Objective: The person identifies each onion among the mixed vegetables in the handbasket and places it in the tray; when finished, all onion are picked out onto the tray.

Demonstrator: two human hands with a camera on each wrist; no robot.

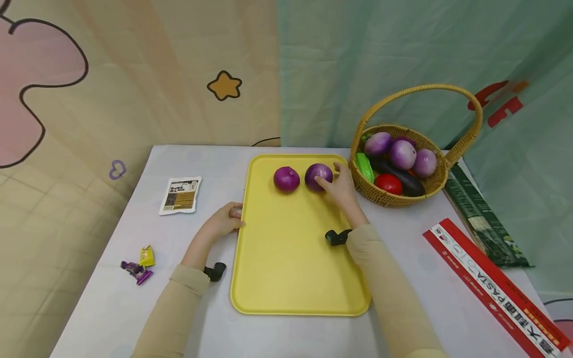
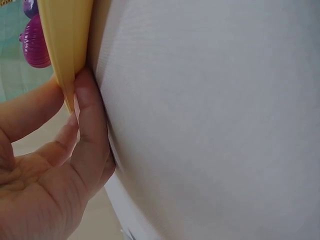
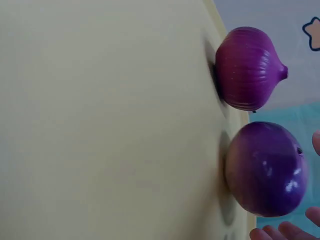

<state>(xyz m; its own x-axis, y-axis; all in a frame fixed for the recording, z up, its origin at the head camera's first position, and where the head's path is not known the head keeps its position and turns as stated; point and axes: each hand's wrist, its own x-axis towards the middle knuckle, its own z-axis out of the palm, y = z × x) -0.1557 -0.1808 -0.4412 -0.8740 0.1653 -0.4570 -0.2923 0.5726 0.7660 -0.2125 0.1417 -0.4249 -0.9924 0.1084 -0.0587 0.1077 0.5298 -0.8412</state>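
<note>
My left hand [image 1: 221,220] pinches the left rim of a yellow tray [image 1: 295,263]; in the left wrist view its thumb [image 2: 35,112] lies on the upper side and fingers [image 2: 90,115] reach under the edge. A toy purple onion [image 1: 286,179] with a short pointed tip sits near the tray's far end. Beside it lies a smooth, round, dark-purple toy vegetable [image 3: 267,169] with a small dark spot. Over this second piece, my right hand [image 1: 343,193] spreads its thumb and fingers to either side, and the right wrist view shows a gap between fingertips and its surface.
A wicker basket [image 1: 380,196] of toy vegetables stands beside the tray's far right corner. To the right lie a red pasta box [image 1: 497,288] and a dark green packet [image 1: 485,214]. A white pouch [image 1: 181,195] and two small wrapped sweets [image 1: 146,256] lie left.
</note>
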